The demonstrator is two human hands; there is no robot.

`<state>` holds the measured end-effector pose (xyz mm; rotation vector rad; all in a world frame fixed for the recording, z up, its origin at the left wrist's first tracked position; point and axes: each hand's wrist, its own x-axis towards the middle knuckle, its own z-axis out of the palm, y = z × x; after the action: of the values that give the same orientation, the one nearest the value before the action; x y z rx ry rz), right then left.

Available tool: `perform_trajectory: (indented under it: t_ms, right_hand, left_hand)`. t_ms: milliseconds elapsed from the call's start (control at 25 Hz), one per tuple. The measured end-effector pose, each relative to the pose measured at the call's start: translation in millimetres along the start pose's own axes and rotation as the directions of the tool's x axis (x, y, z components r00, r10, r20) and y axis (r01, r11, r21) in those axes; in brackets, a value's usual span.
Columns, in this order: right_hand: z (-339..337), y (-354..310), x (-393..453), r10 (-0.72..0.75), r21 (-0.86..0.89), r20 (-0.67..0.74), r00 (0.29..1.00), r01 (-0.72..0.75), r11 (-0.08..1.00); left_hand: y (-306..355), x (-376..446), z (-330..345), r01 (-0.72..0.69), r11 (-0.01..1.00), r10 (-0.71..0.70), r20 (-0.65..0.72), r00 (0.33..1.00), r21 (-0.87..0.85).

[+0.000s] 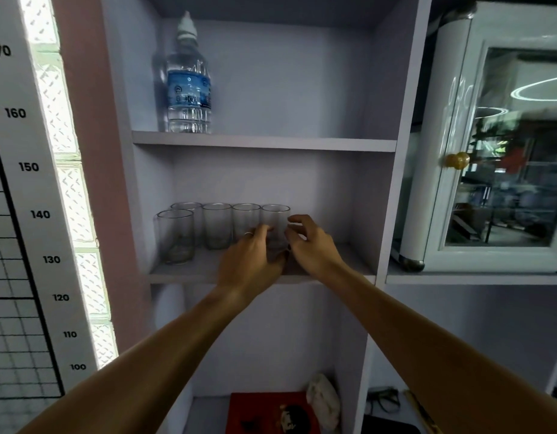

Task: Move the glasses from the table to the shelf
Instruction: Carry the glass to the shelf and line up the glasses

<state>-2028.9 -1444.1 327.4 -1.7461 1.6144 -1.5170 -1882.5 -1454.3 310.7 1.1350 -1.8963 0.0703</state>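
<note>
Several clear drinking glasses stand on the middle shelf of a pale cabinet. One glass is at the front left, and the others, such as the glass, form a row behind it. My left hand wraps its fingers and thumb around the lower part of the rightmost glass. My right hand hovers just right of that glass with fingers curled and apart, its thumb close to the glass wall. The base of that glass is hidden behind my hands.
A water bottle stands on the shelf above. The lower compartment holds a red box and a white cloth. A glass-door cabinet sits to the right. A height chart is on the left wall.
</note>
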Motion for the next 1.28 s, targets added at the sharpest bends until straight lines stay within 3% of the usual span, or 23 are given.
perform_trajectory:
  t_ms: [320, 480, 560, 680, 760, 880, 1000, 1280]
  right_hand:
    - [2.0, 1.1, -0.9, -0.037, -0.051, -0.024, 0.999, 0.035, 0.998]
    - [12.6, -14.8, -7.1, -0.303, -0.132, -0.138, 0.943, 0.286, 0.949]
    - [29.3, -25.8, -7.2, -0.423, -0.162, -0.032, 0.905, 0.413, 0.896]
    - [62.2, -45.4, -3.3, -0.470, -0.150, 0.167, 0.867, 0.493, 0.857]
    - [82.3, -60.1, -2.1, -0.489, -0.130, 0.223, 0.843, 0.523, 0.842]
    - [106.1, -75.9, -2.0, -0.491, -0.103, 0.260, 0.832, 0.529, 0.842]
    - [119.6, -85.1, -1.5, -0.391, -0.097, 0.304, 0.869, 0.436, 0.895]
    - [101.9, -85.5, -10.9, -0.367, -0.100, 0.215, 0.905, 0.394, 0.913]
  left_hand:
    - [-2.5, -1.0, -1.9, -0.002, 1.000, 0.002, -0.003, 1.000, -0.027]
    - [-21.8, -16.7, -17.9, -0.049, 0.991, 0.036, -0.104, 0.994, -0.121]
    - [-39.6, -24.5, -31.6, -0.046, 0.991, 0.029, -0.141, 0.990, -0.123]
    - [-67.4, -34.7, -58.6, 0.021, 0.998, -0.033, -0.184, 0.982, -0.067]
    - [-79.5, -41.8, -76.4, 0.050, 0.999, -0.049, -0.217, 0.975, 0.002]
    - [-85.2, -48.2, -92.7, 0.055, 0.996, -0.038, -0.222, 0.974, 0.071]
    - [-84.0, -49.6, -100.0, 0.059, 0.993, -0.035, -0.220, 0.975, 0.102]
    - [-73.8, -51.1, -94.3, 0.039, 0.985, 0.007, -0.261, 0.965, 0.168]
